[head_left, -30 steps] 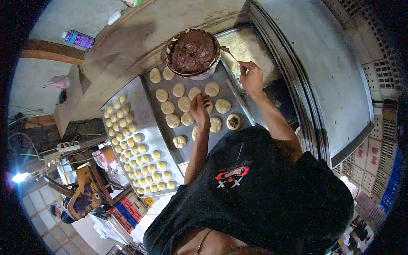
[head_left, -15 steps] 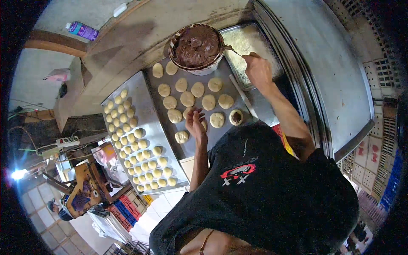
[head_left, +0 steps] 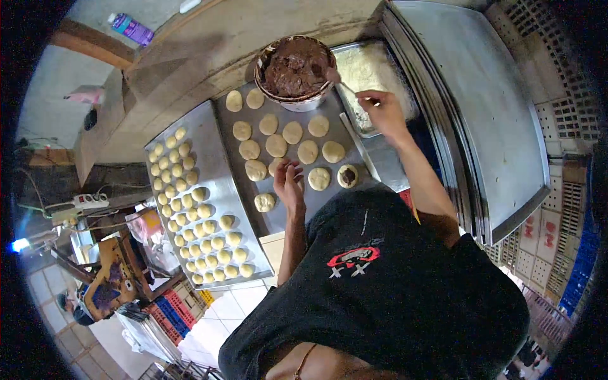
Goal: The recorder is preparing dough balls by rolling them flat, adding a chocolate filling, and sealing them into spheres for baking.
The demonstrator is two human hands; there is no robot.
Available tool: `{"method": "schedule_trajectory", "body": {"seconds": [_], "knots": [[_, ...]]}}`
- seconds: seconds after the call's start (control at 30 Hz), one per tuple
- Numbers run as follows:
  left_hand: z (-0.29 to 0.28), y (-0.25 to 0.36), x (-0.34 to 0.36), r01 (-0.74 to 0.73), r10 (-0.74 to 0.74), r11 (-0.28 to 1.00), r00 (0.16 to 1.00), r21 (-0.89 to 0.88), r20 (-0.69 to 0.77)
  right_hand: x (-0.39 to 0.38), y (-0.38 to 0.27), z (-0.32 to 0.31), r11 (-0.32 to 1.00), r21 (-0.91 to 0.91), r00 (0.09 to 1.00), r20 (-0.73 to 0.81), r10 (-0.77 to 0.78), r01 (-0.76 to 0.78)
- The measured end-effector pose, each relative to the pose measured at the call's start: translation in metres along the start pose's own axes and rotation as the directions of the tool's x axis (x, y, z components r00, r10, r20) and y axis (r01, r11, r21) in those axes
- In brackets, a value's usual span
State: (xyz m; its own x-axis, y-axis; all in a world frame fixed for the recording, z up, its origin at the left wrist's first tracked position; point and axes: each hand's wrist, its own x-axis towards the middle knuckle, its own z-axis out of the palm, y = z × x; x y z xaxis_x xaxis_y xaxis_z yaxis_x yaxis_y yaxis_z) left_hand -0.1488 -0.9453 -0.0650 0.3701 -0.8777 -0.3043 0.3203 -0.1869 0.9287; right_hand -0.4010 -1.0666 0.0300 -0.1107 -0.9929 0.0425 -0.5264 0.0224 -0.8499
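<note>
- Since the earlier frame, the right hand [head_left: 386, 117] I follow has rolled its tool [head_left: 344, 86]: the brown-coated head now shows broader, blurred, at the bucket's near-right rim. The left hand has barely shifted over the tray.
- That right grip is narrow, fingers pinched on the thin handle; the tool points ahead-left from it.
- Just beyond the tool's head, left of the right grip, I have the bucket [head_left: 301, 106] of brown filling [head_left: 292, 71].
- I judge the step in hand to be loading or wiping the tool at the rim; the next move calls for keeping that load together while clearing the edge.
- The left hand [head_left: 290, 189] hangs half-curled; I cannot tell whether it grips anything. Its fingers overlap one flattened dough round.
- Around it, the dough rounds [head_left: 276, 145] lie on the dark tray [head_left: 269, 221]; one topped round [head_left: 348, 176], to the left hand's right, carries a brown dab.
- Left of the left hand, small dough balls [head_left: 217, 243] fill rows on a silver tray [head_left: 202, 130].
- Right of the right hand stand stacked metal trays [head_left: 475, 95].
- Writing: far left of both grips, the purple bottle [head_left: 132, 30] bears a label too small for me to read; far right, pale crates [head_left: 538, 237] carry red lettering. The black shirt [head_left: 405, 272] shows a red-and-white print.
</note>
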Motion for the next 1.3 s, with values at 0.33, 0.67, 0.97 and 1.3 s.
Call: {"method": "schedule_trajectory", "body": {"seconds": [0.33,0.67,0.97,1.3], "knots": [[-0.034,-0.001,-0.007,-0.001,-0.003,0.999,0.995,-0.045,-0.100,0.038,-0.038,-0.025,0.803,-0.544,0.968,0.097,-0.230,0.245],[-0.037,0.000,-0.015,0.000,-0.013,0.997,0.985,-0.071,-0.172,0.022,-0.060,-0.003,0.657,-0.719,0.974,0.162,-0.157,0.226],[-0.035,0.002,-0.009,-0.012,0.001,0.997,0.990,-0.077,-0.141,0.017,-0.032,0.030,0.879,-0.348,0.945,0.104,-0.310,0.326],[-0.021,-0.063,-0.005,-0.456,0.121,0.400,0.886,0.795,0.447,0.083,-0.067,-0.004,0.349,-0.632,0.704,0.481,-0.523,0.692]]}}
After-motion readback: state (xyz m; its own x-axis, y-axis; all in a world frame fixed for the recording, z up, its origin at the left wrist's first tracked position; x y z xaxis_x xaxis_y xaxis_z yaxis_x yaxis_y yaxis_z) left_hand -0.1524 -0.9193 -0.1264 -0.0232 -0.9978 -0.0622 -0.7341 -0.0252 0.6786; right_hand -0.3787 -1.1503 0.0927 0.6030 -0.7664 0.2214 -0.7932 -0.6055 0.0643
